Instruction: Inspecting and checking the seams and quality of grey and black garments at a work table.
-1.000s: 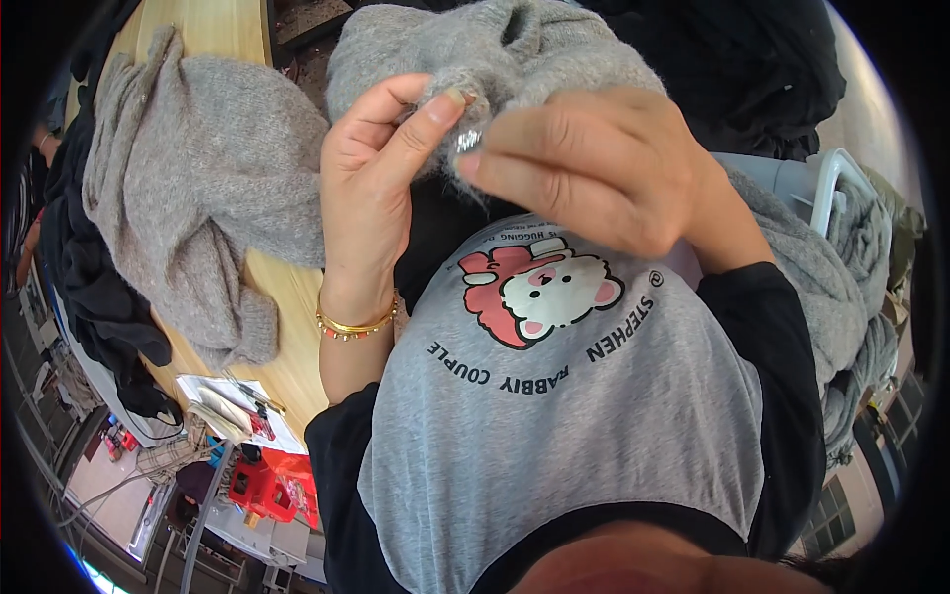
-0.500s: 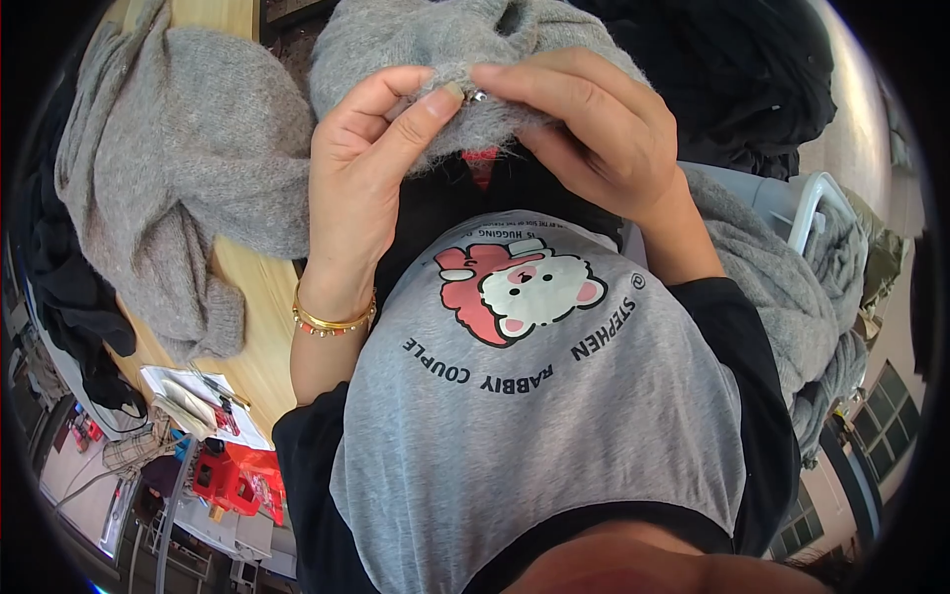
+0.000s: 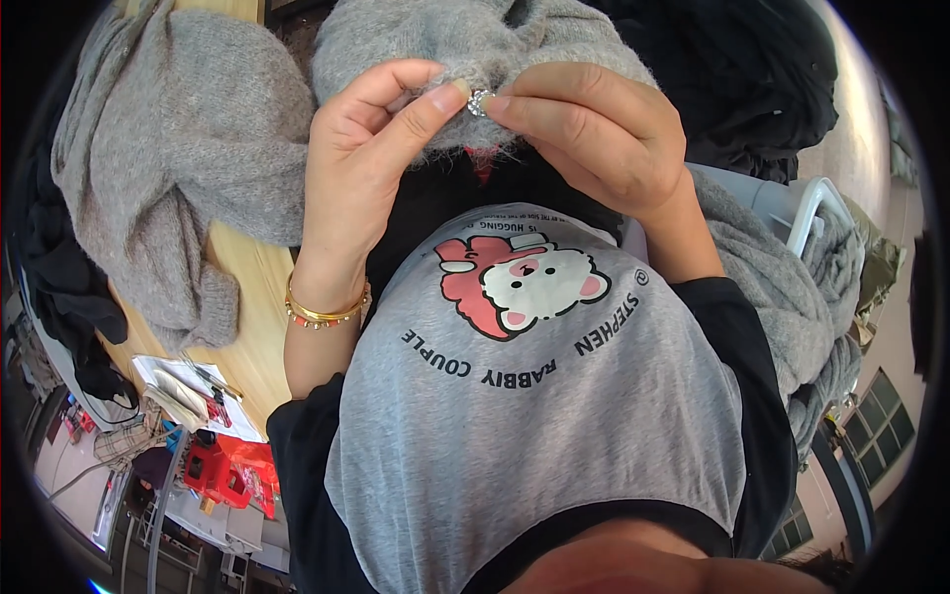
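Note:
A fuzzy grey knit sweater (image 3: 406,38) is bunched up in front of me at the top of the view. My left hand (image 3: 356,148) pinches its edge between thumb and fingers. Close beside that thumb tip, a shiny, faceted silver button (image 3: 478,103) sits at the knit, with the thumb and forefinger of my right hand (image 3: 609,134) closed on it. Whether the button passes through a hole cannot be seen. Loose fuzz hangs from the edge below, over something small and red (image 3: 482,163).
More grey knitwear (image 3: 188,129) lies on the wooden table (image 3: 252,277) at left, near papers with a pen (image 3: 203,396). Black garments (image 3: 742,69) are piled at far right. A pale plastic bin (image 3: 811,213) with grey knits stands at right. Red baskets (image 3: 213,475) show at lower left.
The right thumb and fingers have come together at the button, which now shows more fully. My left hand keeps its pinch on the knit. The view has shifted slightly.

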